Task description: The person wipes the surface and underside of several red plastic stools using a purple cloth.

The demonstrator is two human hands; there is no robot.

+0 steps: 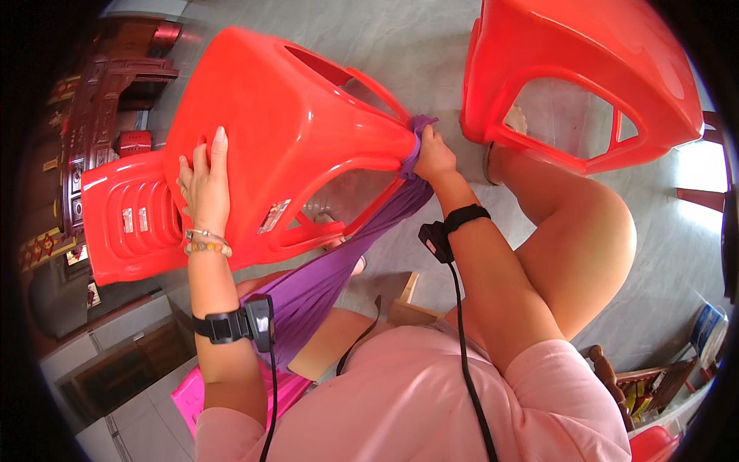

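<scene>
A red plastic stool lies tilted in front of me, its legs pointing right. My left hand rests on its seat with the fingers spread, near the seat's small hole. My right hand grips a purple cloth that is wrapped around a leg end of this stool. From there the cloth hangs down across my thigh towards the lower left. The backrest of a red plastic chair, with stickers on it, shows beyond the stool's seat on the left.
A second red plastic stool stands at the upper right, near my foot. A pink plastic piece and a wooden piece are close to my body. Dark carved wooden furniture lines the left. Cables run from both armbands.
</scene>
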